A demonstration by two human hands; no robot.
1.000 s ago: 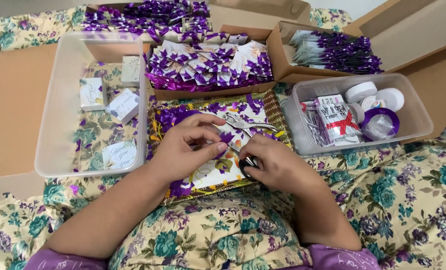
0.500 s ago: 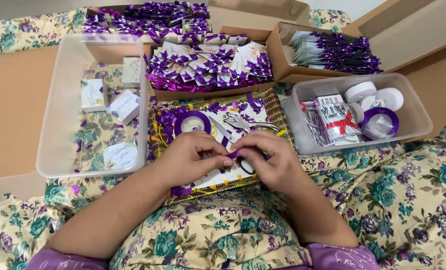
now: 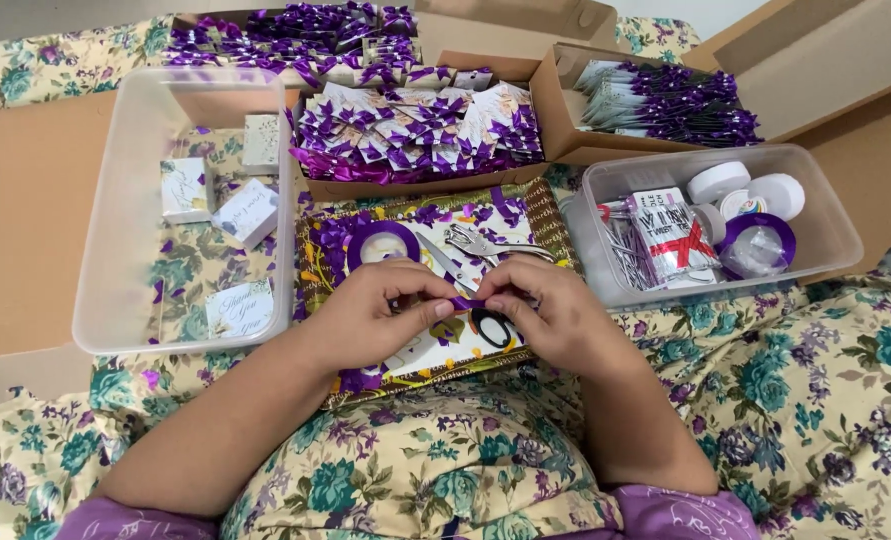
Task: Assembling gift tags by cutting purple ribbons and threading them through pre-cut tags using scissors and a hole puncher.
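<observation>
My left hand (image 3: 380, 315) and my right hand (image 3: 540, 310) meet over a patterned tray (image 3: 545, 215) on my lap. Between their fingertips they pinch a short strip of purple ribbon (image 3: 467, 303). Under the hands lie black-handled scissors (image 3: 485, 322). A roll of purple ribbon (image 3: 380, 243) and a metal hole punch (image 3: 480, 243) rest on the tray just beyond the hands. Purple ribbon scraps are scattered over the tray.
A clear bin (image 3: 115, 300) at left holds small white boxes and a card. A clear bin (image 3: 835, 225) at right holds tape rolls, a ribbon spool and a packet. Cardboard boxes (image 3: 555, 120) behind hold several purple-ribboned cards. Floral fabric covers the floor.
Both hands have drawn closer together and slightly nearer to me, now pinching the ribbon strip tight between the fingertips.
</observation>
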